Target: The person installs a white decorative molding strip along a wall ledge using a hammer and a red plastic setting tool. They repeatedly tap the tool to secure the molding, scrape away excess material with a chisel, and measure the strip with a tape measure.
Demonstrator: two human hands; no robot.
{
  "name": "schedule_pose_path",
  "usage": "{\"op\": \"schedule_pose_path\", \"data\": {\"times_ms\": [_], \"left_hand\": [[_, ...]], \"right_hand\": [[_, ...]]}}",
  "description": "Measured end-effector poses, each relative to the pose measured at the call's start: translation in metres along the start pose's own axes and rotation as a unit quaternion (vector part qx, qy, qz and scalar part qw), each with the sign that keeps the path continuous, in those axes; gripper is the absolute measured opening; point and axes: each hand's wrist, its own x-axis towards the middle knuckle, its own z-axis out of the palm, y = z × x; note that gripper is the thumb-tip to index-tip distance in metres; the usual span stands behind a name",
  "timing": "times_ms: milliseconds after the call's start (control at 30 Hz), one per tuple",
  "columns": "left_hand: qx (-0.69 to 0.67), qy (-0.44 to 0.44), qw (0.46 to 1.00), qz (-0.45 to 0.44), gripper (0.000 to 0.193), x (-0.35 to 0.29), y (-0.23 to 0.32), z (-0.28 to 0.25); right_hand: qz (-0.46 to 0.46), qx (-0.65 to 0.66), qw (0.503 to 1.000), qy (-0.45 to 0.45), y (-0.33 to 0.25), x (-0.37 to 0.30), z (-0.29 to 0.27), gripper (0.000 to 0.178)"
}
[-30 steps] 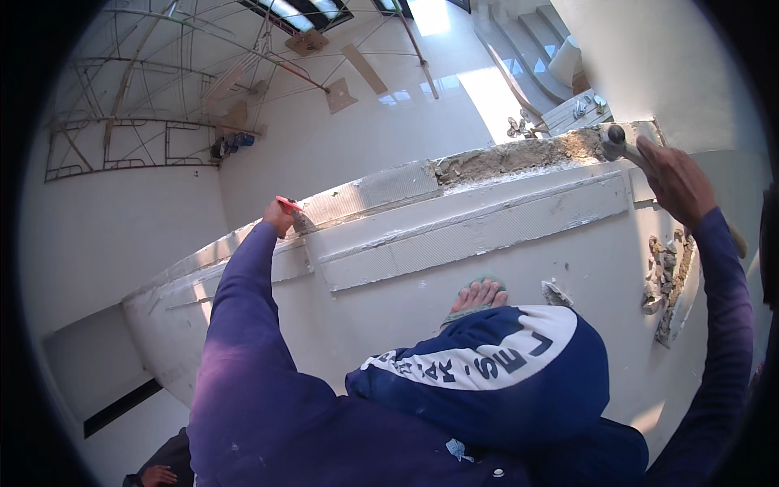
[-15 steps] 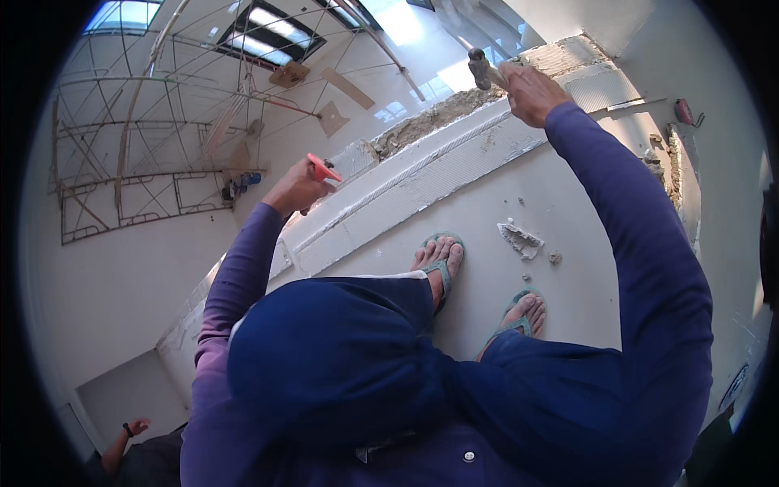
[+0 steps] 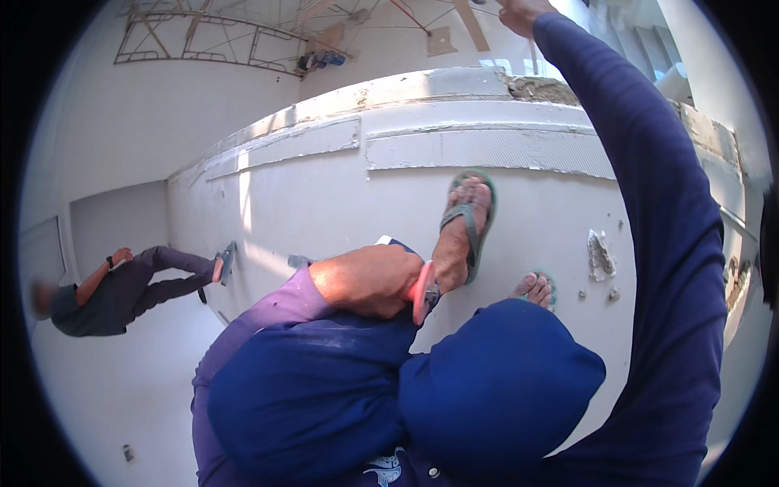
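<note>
"The left hand (image 3: 369, 280)?"
"Its fingers curl snugly around a red tool (image 3: 421, 292), smooth and rounded, over the lap (image 3: 324, 373), well back from the near edge of the ledge (image 3: 438, 84)."
"And the right hand (image 3: 526, 14)?"
"Cut by the view's upper edge; I can't tell its grip. Past the ribbed white strip (image 3: 495, 150), the ledge shows rough, crumbly brown masonry (image 3: 540, 89)."

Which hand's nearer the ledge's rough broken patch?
Right. The right hand shows just above the rough patch, at the picture's top edge; the left hand is well below it, by the blue trousers.
</note>
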Motion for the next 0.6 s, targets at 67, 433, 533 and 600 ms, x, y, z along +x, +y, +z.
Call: {"op": "schedule_pose_path", "data": {"times_ms": [67,433,533,600], "left_hand": [[-0.003,0.042,0.997,-0.065,0.016,-0.024,-0.035,0.010],[-0.132,0.225,0.932,-0.251,0.027,-0.091,-0.171,0.003],[-0.149,0.154,0.960,-0.180,0.027,-0.079,-0.187,-0.022],[-0.143,0.081,0.970,-0.178,0.026,-0.062,-0.166,-0.051]], "right_hand": [[0.051,0.047,0.998,0.008,0.010,-0.005,0.023,0.030],[0.275,0.254,0.923,-0.090,0.032,-0.088,0.013,0.039],[0.286,0.257,0.920,-0.079,0.029,-0.101,-0.004,0.037],[0.270,0.222,0.935,-0.058,0.049,-0.105,-0.011,0.035]]}}
